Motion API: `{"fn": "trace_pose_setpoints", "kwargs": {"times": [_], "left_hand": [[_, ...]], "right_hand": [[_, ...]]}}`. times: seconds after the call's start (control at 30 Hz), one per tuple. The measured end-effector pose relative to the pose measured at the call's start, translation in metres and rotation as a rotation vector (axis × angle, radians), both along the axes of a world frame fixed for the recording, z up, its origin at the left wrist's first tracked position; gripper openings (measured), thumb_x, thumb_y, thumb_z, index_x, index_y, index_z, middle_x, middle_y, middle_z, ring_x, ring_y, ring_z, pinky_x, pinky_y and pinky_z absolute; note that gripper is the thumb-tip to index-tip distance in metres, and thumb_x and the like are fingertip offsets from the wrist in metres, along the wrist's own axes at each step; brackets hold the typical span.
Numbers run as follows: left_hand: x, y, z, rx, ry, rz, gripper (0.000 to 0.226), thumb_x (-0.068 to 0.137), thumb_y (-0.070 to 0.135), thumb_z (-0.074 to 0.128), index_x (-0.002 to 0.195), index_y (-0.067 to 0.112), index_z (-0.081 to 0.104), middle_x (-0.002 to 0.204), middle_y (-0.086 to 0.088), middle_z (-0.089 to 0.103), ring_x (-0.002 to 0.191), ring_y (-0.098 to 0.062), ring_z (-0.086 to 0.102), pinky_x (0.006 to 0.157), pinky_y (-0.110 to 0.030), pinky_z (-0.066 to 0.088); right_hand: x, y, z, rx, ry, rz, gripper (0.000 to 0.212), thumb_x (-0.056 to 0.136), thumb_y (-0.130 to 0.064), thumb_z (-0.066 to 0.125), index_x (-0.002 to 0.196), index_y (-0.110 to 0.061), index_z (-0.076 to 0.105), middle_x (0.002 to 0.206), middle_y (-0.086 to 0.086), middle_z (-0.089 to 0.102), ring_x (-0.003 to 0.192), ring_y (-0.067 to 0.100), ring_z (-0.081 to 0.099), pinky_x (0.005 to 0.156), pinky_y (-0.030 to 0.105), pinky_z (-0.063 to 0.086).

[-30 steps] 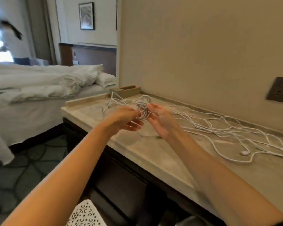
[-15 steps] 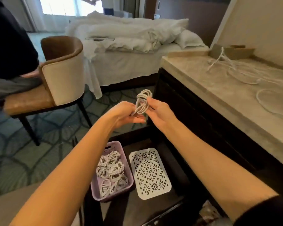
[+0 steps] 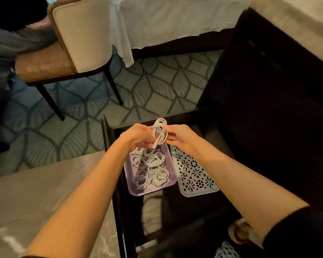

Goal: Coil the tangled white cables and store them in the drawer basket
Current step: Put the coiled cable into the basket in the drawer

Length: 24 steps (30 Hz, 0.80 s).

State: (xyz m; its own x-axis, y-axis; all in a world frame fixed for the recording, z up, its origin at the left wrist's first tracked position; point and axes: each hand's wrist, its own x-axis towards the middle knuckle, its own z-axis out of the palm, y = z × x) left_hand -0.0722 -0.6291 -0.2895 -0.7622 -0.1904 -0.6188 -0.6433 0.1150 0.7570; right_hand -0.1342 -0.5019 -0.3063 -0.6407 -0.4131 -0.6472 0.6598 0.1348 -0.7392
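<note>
A coiled white cable (image 3: 159, 132) hangs upright between my two hands, just above the far end of the purple basket (image 3: 171, 182). My left hand (image 3: 136, 135) pinches the coil from the left and my right hand (image 3: 182, 137) pinches it from the right. The basket sits in the open dark drawer (image 3: 209, 125) and holds several coiled white cables (image 3: 150, 167). The desk with the loose cables is out of sight except for its corner at the top right.
A white perforated lid (image 3: 194, 175) lies in the drawer right of the basket. A stone-topped surface (image 3: 35, 202) is at lower left. A chair (image 3: 63, 47) with a seated person stands on the patterned carpet at upper left. The dark desk cabinet (image 3: 268, 81) rises at right.
I have turned from the desk top down to the open drawer. Both hands have carried the coiled cable down until it hangs just over the basket.
</note>
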Motion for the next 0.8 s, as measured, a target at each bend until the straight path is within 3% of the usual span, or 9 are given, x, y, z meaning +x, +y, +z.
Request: {"fn": "trace_pose_setpoints", "kwargs": {"times": [0.17, 0.2, 0.27, 0.33, 0.43, 0.5, 0.57, 0.67, 0.8], "left_hand": [[0.006, -0.008, -0.041, -0.212, -0.123, -0.098, 0.026, 0.074, -0.007, 0.068, 0.081, 0.010, 0.051, 0.056, -0.005, 0.058, 0.044, -0.010, 0.057, 0.061, -0.028, 0.056], [0.008, -0.009, -0.045, -0.244, -0.138, -0.121, 0.032, 0.071, -0.007, 0.069, 0.085, 0.012, 0.048, 0.063, -0.007, 0.056, 0.051, -0.016, 0.059, 0.063, -0.032, 0.056], [0.012, -0.012, -0.055, -0.358, -0.164, -0.215, 0.025, 0.071, -0.004, 0.069, 0.080, 0.011, 0.052, 0.069, -0.010, 0.056, 0.068, -0.025, 0.061, 0.072, -0.037, 0.056], [0.020, -0.016, -0.061, -0.479, -0.211, -0.277, 0.010, 0.075, 0.001, 0.066, 0.083, 0.004, 0.063, 0.079, -0.015, 0.063, 0.085, -0.028, 0.065, 0.075, -0.033, 0.051], [0.028, -0.020, -0.074, -0.556, -0.294, -0.259, 0.026, 0.078, 0.008, 0.067, 0.101, -0.004, 0.063, 0.104, -0.018, 0.065, 0.100, -0.028, 0.062, 0.075, -0.030, 0.046], [0.028, -0.019, -0.082, -0.590, -0.312, -0.262, 0.034, 0.078, 0.013, 0.070, 0.106, -0.005, 0.060, 0.109, -0.018, 0.064, 0.101, -0.029, 0.061, 0.076, -0.029, 0.045], [0.026, -0.017, -0.088, -0.620, -0.320, -0.277, 0.037, 0.082, 0.014, 0.068, 0.110, -0.006, 0.057, 0.112, -0.017, 0.063, 0.104, -0.029, 0.060, 0.081, -0.029, 0.046], [0.024, -0.012, -0.096, -0.657, -0.296, -0.279, 0.030, 0.087, 0.005, 0.058, 0.114, -0.007, 0.055, 0.118, -0.020, 0.059, 0.111, -0.033, 0.056, 0.087, -0.032, 0.045], [0.027, -0.009, -0.105, -0.677, -0.322, -0.257, 0.027, 0.087, -0.002, 0.047, 0.113, -0.007, 0.054, 0.118, -0.024, 0.057, 0.108, -0.037, 0.056, 0.085, -0.035, 0.046]], "right_hand": [[0.012, -0.011, -0.033, 0.192, -0.011, 0.157, 0.020, 0.093, 0.001, 0.050, 0.110, 0.005, 0.059, 0.092, 0.012, 0.065, 0.076, 0.014, 0.063, 0.068, 0.021, 0.052], [0.016, -0.012, -0.038, 0.203, -0.021, 0.181, 0.012, 0.092, 0.004, 0.049, 0.098, 0.003, 0.060, 0.083, 0.011, 0.064, 0.064, 0.009, 0.063, 0.060, 0.018, 0.050], [0.025, -0.017, -0.051, 0.184, -0.079, 0.201, 0.024, 0.090, 0.012, 0.045, 0.073, -0.004, 0.051, 0.059, 0.004, 0.054, 0.035, 0.000, 0.050, 0.038, 0.012, 0.040], [0.034, -0.021, -0.062, 0.174, -0.123, 0.235, 0.031, 0.090, 0.015, 0.042, 0.069, -0.007, 0.046, 0.061, 0.003, 0.045, 0.028, -0.002, 0.044, 0.032, 0.012, 0.034], [0.041, -0.028, -0.072, 0.137, -0.200, 0.223, 0.022, 0.093, 0.013, 0.038, 0.081, 0.000, 0.050, 0.067, 0.005, 0.043, 0.037, 0.003, 0.044, 0.034, 0.013, 0.032], [0.042, -0.031, -0.075, 0.161, -0.232, 0.199, 0.022, 0.094, 0.010, 0.037, 0.106, 0.004, 0.054, 0.070, 0.004, 0.047, 0.051, 0.007, 0.042, 0.039, 0.014, 0.034], [0.042, -0.032, -0.080, 0.171, -0.255, 0.172, 0.028, 0.094, 0.007, 0.036, 0.115, 0.003, 0.054, 0.069, 0.002, 0.048, 0.053, 0.008, 0.040, 0.045, 0.016, 0.035], [0.043, -0.031, -0.088, 0.072, -0.330, 0.109, 0.018, 0.096, 0.002, 0.035, 0.090, -0.002, 0.051, 0.060, -0.001, 0.040, 0.051, 0.007, 0.031, 0.047, 0.018, 0.027], [0.048, -0.034, -0.103, 0.003, -0.448, 0.065, 0.033, 0.104, -0.019, 0.024, 0.078, -0.012, 0.043, 0.053, -0.005, 0.030, 0.052, 0.009, 0.020, 0.053, 0.023, 0.017]]}}
